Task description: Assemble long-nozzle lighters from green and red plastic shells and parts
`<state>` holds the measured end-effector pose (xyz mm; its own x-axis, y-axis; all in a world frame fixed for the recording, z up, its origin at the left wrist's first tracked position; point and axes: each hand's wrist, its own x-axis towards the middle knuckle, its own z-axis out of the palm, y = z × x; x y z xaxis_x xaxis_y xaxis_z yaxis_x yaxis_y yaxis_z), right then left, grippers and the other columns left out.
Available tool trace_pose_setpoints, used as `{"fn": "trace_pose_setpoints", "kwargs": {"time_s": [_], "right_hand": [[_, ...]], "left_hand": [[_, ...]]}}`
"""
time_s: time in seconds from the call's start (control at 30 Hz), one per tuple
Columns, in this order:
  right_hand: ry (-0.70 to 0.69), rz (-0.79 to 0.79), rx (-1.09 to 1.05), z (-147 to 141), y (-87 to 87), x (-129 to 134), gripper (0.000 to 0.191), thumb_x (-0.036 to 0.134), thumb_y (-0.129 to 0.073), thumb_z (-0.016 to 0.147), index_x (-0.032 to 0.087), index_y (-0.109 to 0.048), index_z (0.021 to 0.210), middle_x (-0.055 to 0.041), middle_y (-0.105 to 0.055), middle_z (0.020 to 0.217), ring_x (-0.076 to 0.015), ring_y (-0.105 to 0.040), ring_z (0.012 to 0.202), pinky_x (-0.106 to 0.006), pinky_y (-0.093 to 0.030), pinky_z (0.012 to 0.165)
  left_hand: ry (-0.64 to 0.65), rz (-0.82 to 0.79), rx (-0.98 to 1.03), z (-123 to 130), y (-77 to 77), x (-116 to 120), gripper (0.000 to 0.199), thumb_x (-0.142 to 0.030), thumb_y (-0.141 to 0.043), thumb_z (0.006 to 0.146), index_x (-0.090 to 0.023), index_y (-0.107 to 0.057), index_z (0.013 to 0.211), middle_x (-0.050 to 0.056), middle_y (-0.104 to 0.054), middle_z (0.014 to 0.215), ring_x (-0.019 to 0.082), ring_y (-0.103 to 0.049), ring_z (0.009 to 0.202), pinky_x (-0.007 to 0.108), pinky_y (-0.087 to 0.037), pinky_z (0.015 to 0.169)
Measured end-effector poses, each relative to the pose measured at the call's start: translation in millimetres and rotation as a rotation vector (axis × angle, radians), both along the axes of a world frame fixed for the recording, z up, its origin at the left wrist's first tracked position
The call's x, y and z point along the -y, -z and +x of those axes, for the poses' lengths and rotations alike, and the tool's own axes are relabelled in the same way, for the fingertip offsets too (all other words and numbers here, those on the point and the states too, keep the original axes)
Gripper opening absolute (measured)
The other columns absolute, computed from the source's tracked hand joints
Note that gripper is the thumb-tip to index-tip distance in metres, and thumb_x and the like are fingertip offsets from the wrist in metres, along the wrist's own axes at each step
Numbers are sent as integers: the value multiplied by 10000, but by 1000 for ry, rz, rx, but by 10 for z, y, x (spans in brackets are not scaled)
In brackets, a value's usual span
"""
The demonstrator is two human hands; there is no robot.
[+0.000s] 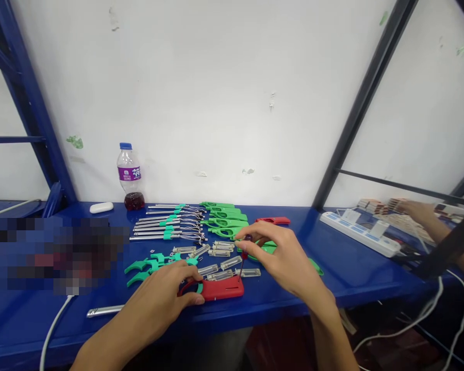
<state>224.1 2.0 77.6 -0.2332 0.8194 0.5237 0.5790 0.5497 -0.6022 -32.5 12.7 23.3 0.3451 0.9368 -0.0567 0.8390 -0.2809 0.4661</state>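
My left hand (166, 293) grips the red lighter handle (224, 289) near the table's front edge, its thumb and fingers around the trigger-loop end. A metal tube (104, 310) sticks out to the left from beneath my left wrist. Pinched in my right hand (284, 255) is a small screwdriver (245, 254), held upright with its tip on the right end of the red handle. Just behind lie several clear fuel tanks (231, 263) and teal plastic triggers (152, 266). Green handle shells (226, 223) lie farther back, some partly hidden by my right hand.
Metal lighter tubes with wires (154, 226) lie in a row on the blue table (294, 305). A bottle (130, 178) and a white case (101, 207) stand by the wall. At right are a power strip (359, 234), a dark post (365, 103) and another person's arm (429, 219).
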Motion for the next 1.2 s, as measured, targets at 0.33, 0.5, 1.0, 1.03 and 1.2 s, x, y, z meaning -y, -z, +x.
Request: {"fn": "trace_pose_setpoints", "kwargs": {"time_s": [0.33,0.5,1.0,1.03,1.2], "right_hand": [[41,-16,11,50,28,-44,169,435,-690,977,276,-727,931,-11,-745,923,-171,-649,679,-343,-509,691],[-129,-166,-29,177,-31,64,243,460,-623,1012,310,-768,1135,-38,-766,1105,-212,-733,847,-338,-562,735],[-41,51,141,193,13,-40,175,380,-587,1048,292,-726,987,-14,-751,990,-197,-674,808,-323,-492,709],[-37,64,163,196,12,-46,174,377,-591,1047,287,-720,974,-11,-746,970,-189,-663,788,-324,-484,710],[-27,54,167,183,2,-60,202,421,-663,1004,253,-696,898,-1,-715,867,-155,-596,671,-308,-455,650]], "left_hand": [[28,16,18,-7,-5,-35,257,-442,-697,871,-324,-761,1089,18,-733,1153,285,-656,1040,354,-459,886],[38,34,47,-35,28,-39,268,-442,-694,866,-306,-754,1090,26,-739,1145,281,-653,1071,350,-464,909],[12,25,1,-3,11,-26,270,-451,-684,888,-334,-753,1121,27,-724,1202,303,-640,1082,389,-456,913],[12,26,-9,1,12,-23,272,-445,-680,891,-330,-752,1127,33,-721,1209,304,-641,1078,390,-456,909],[8,18,-39,31,20,-10,260,-377,-675,892,-311,-735,1136,51,-697,1234,302,-640,1094,393,-456,914]]}}
